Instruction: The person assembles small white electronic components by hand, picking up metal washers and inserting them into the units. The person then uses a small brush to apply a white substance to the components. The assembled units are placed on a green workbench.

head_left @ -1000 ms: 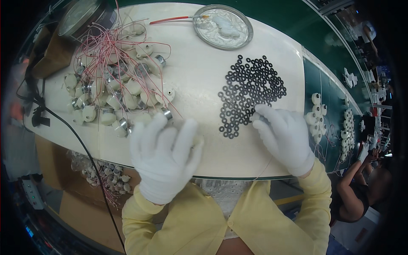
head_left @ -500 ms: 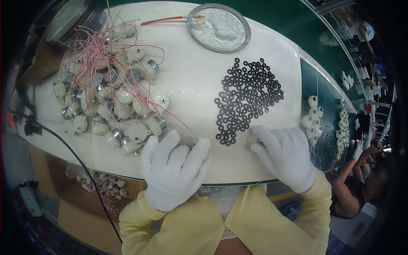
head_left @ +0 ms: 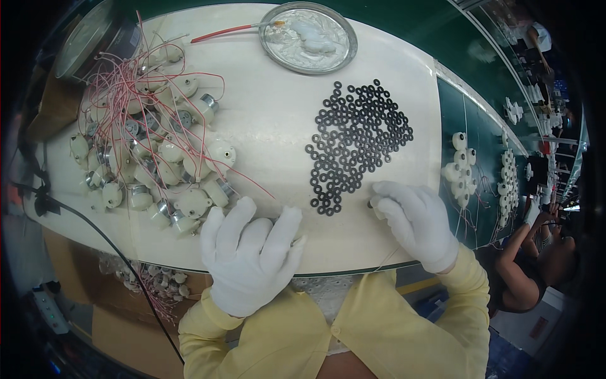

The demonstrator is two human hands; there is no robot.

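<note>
Both of my hands wear white gloves. My left hand [head_left: 251,260] is at the front edge of the table, beside the pile of small geared motors [head_left: 158,151] with cream housings and pink wires. Its fingers are bent over something mostly hidden beneath them; a dark bit shows between the fingertips. My right hand [head_left: 416,221] is to the right of the loose black rings [head_left: 356,139], its thumb and fingers pinched together. A small dark ring [head_left: 370,204] shows at those fingertips, partly covered by the glove. One pink wire from the pile ends just above my left hand.
A round metal dish [head_left: 307,38] of white grease holds a red-handled brush [head_left: 224,33] at the far side. A tin [head_left: 95,44] stands far left. Below is a cardboard box [head_left: 126,287] of motors. More cream parts [head_left: 461,170] and a co-worker [head_left: 524,265] are at right.
The view has shifted slightly, so the table things appear farther left. My right fingers have drawn closer together, and a dark ring now shows at their tips. My left hand keeps nearly the same pose.
</note>
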